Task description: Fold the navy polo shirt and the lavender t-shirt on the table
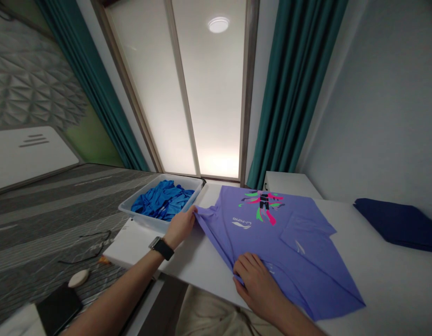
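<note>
White table [384, 284] across the lower frame. Shirt [272, 245] on it, lower centre-right: looks light, soft, floppy, likely slippery (thin sports knit, I'd guess); corners and hems seem the best holds, well apart to limit sag. Bin [148, 221] crowds its left; near table edge runs close below; room lies right, toward the navy cloth [398, 224]. Right hand [256, 282]: fingers curled round the shirt's near edge. Left hand [180, 227]: fingertips pinching its left corner.

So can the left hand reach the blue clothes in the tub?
Probably yes. The left hand is right beside the tub, and no lid covers the blue clothes. But its fingers are pinching the purple shirt, so it would likely need to let go first.
</note>
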A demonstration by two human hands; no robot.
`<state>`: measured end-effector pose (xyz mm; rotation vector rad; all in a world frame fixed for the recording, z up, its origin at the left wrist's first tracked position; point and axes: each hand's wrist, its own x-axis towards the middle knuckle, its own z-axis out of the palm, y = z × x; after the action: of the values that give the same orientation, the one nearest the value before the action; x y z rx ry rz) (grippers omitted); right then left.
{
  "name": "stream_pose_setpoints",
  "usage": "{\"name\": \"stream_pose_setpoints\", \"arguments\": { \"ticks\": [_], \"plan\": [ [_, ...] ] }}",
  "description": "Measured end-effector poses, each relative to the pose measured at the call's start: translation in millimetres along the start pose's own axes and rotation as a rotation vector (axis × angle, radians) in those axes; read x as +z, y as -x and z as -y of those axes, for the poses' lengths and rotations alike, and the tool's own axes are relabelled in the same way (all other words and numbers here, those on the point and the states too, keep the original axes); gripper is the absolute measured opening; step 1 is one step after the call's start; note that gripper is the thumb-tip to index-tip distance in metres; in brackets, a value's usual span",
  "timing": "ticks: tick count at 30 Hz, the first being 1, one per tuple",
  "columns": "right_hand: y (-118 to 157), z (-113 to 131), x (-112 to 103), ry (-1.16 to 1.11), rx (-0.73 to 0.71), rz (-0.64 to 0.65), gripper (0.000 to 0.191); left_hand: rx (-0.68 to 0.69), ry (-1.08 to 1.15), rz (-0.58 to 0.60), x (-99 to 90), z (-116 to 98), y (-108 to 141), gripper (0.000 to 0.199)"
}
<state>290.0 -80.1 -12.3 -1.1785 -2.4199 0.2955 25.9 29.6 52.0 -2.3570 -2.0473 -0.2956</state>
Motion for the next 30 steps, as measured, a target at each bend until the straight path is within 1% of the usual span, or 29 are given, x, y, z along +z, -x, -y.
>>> {"name": "stream_pose_setpoints", "arguments": {
  "ticks": [2,4,7,9,10,13,16,19,22,25,27,30],
  "plan": [
    [-0.1,-0.7,1.0,-0.006,-0.001,-0.006,0.013,0.025,0.080,-0.085,2.2,2.6,3.4,0.025],
    [0.1,-0.6,0.8,-0.008,0.002,0.000,0.012,0.039,0.150,-0.125,6.6,6.6,10.3,0.025],
    [0.8,1.7,-2.8,-0.007,0.018,0.031,0.009,0.039,0.248,-0.098,16.0,15.1,25.6,0.025],
    [1.0,4.1,-6.7,-0.009,0.021,0.065,0.004,0.046,0.345,-0.071,23.1,20.9,35.4,0.026],
    [1.1,5.4,-8.9,-0.007,0.017,0.084,0.007,0.046,0.396,-0.065,26.7,23.3,39.3,0.028],
    [1.3,8.0,-15.1,0.008,-0.006,0.140,0.019,0.027,0.513,-0.107,35.8,28.3,44.5,0.031],
    [0.7,7.6,-21.1,-0.002,-0.029,0.179,0.012,-0.001,0.579,-0.163,41.8,31.3,43.3,0.031],
    [-5.4,4.0,-28.5,-0.042,-0.049,0.203,0.005,-0.012,0.615,-0.188,45.0,33.8,42.3,0.031],
    [-23.2,-2.6,-35.5,-0.098,-0.075,0.230,0.011,0.007,0.631,-0.195,47.2,35.6,43.5,0.031],
    [-55.1,-12.9,-35.6,-0.150,-0.099,0.210,0.014,0.036,0.642,-0.197,48.6,35.9,45.0,0.030],
    [-81.6,-21.3,-29.3,-0.202,-0.109,0.180,0.015,0.050,0.653,-0.201,48.6,35.5,45.5,0.029],
    [-122.1,-32.2,-12.4,-0.297,-0.125,0.151,0.017,0.056,0.679,-0.211,47.4,34.5,46.0,0.030]
  ]
}}
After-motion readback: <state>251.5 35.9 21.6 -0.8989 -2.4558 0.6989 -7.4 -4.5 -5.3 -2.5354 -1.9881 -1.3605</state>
